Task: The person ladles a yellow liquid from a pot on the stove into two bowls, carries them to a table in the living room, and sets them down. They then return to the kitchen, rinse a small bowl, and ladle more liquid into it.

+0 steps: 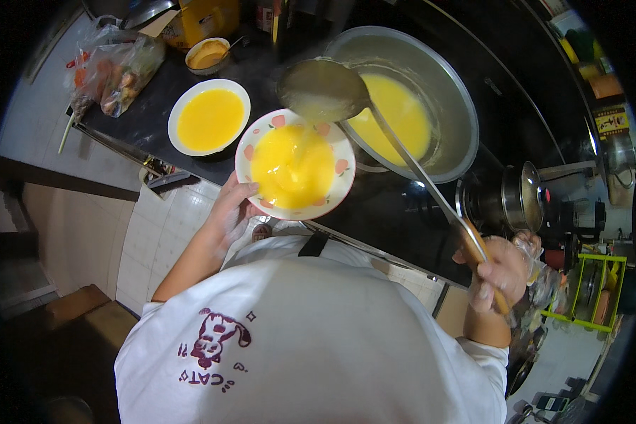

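My left hand grips the rim of a white bowl with a pink fruit pattern, its thumb over the edge. Yellow liquid fills much of that bowl. In my right hand is the wooden handle of a large metal ladle. The ladle's scoop is tipped over the bowl's far rim, and a thin stream runs down into the liquid. Behind it, a big metal pot leans to one side with more yellow liquid inside. A second white bowl of yellow liquid rests on the dark counter to the left.
A small bowl of brown paste with a spoon stands at the back left. Beside it lies a plastic bag of produce. A lidded pot is on the right, near a green rack. The dark counter's front edge runs before me.
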Demonstrator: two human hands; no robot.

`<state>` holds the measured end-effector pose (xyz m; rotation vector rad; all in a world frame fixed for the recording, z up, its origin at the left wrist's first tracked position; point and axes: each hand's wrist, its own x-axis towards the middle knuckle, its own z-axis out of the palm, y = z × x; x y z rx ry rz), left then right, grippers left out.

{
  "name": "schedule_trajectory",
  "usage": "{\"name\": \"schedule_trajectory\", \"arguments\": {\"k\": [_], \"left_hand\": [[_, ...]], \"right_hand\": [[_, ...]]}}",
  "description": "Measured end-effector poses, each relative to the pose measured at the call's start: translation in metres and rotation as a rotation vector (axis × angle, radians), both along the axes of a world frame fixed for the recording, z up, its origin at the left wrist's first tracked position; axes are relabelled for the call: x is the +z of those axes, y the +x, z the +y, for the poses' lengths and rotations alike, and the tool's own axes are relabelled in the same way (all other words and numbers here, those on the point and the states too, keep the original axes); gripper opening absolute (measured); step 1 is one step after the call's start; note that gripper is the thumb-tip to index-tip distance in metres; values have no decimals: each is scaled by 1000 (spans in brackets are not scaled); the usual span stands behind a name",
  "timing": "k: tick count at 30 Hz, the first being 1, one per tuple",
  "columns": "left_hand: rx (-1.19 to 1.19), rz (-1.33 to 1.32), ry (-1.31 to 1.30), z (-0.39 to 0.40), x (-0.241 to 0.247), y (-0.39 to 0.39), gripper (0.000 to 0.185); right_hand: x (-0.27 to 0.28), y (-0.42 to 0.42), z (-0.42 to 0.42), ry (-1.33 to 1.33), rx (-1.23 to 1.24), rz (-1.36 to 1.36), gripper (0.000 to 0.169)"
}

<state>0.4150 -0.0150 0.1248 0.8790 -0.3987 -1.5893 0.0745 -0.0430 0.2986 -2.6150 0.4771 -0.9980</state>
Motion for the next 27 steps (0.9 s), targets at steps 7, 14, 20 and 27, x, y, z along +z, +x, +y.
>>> {"name": "schedule_trajectory", "arguments": {"k": [7,14,20,27], "left_hand": [[-60,-38,20,0,-5,3,67],[3,19,26,1,4,-3,61],[-50,-27,18,2,6,-1,60],[-47,-40,6,3,10,-2,58]], "right_hand": [[-25,-17,-31,1113,-451,-1001,29],[-66,-30,-59,673,-697,-526,16],[-92,-36,-76,710,-733,-459,17],[-78,-38,-88,1037,-792,-758,26]]}}
